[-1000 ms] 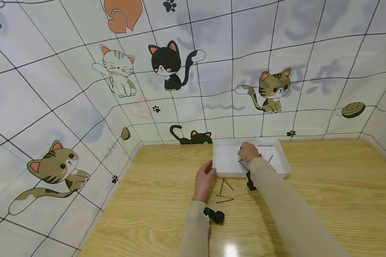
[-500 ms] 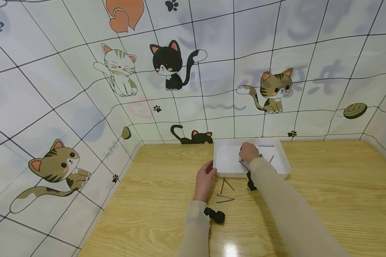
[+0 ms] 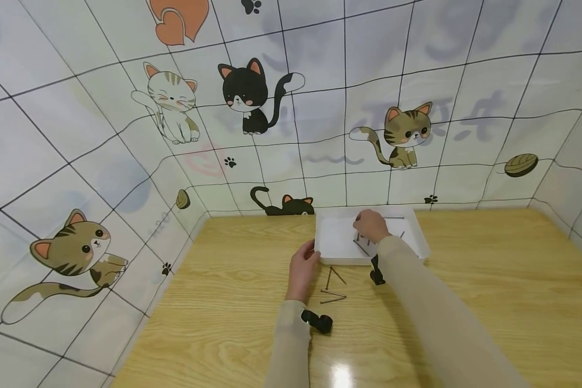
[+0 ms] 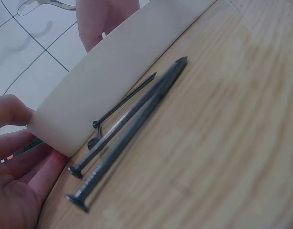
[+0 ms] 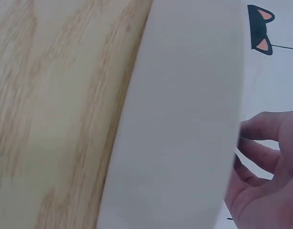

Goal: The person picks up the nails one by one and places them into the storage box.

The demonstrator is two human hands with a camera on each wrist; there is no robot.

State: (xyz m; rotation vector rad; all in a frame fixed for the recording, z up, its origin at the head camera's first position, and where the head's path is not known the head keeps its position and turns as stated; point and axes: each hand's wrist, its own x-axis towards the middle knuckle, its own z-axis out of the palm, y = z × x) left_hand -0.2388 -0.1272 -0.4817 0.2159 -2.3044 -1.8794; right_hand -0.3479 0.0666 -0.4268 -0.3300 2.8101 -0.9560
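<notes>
A shallow white tray point(image 3: 341, 261) stands at the back of the wooden table, against the wall. My left hand point(image 3: 303, 270) grips its near left corner, thumb at the rim and fingers along the outer wall. Over the tray's inside, my right hand point(image 3: 371, 226) has its fingers curled together and pinches a nail point(image 3: 358, 236); the fingertips are mostly hidden by the tray wall in the right wrist view. Another nail point(image 3: 361, 247) lies in the tray below that hand. In front of the tray several nails point(image 4: 127, 121) lie on the table, two of them long and thick.
One nail point(image 3: 394, 217) lies along the tray's back side and another point(image 3: 402, 235) shows at its right. The wooden tabletop point(image 3: 233, 312) runs left and right of the tray. A wall covering point(image 3: 330, 118) with cat pictures stands behind it.
The view has shifted slightly. My right hand stays over the tray and has lifted a little, with thin nail parts now showing beneath its fingers. My left hand keeps its grip on the corner.
</notes>
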